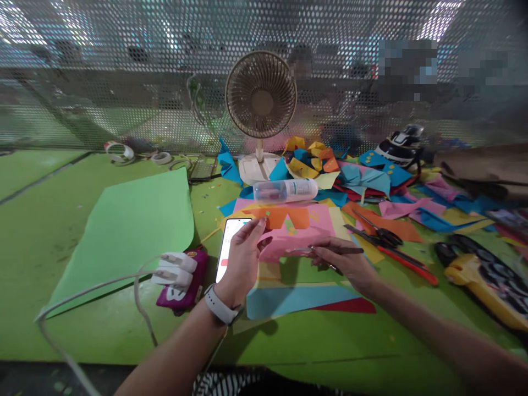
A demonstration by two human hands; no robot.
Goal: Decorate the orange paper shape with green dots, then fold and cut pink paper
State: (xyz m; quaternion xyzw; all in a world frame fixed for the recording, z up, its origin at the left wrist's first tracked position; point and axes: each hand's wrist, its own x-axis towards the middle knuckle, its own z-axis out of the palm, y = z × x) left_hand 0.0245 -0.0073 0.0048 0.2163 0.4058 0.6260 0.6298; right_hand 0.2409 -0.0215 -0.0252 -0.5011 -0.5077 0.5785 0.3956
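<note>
My left hand point(246, 246), with a pale watch on its wrist, is closed at the left edge of an orange cut-out paper point(291, 218). A small green scrap point(267, 213) shows by its fingertips. My right hand point(340, 261) grips a slim tool point(345, 250) with a dark handle and thin silvery tip pointing left; its exact kind is unclear. The tip hovers around pink paper point(317, 234), which lies below both hands. A lit phone point(225, 242) lies beside my left hand, partly hidden by it. Blue paper point(289, 301) lies nearer me.
A fan point(261, 102) stands behind a clear bottle point(270, 191). Scissors point(388, 236) and a red-handled cutter point(412, 265) lie right, near a yellow-black object point(474, 275). Left are green paper point(136, 220), chargers point(175, 269) with cables, and tape rolls point(119, 152). Folded paper crowds the back.
</note>
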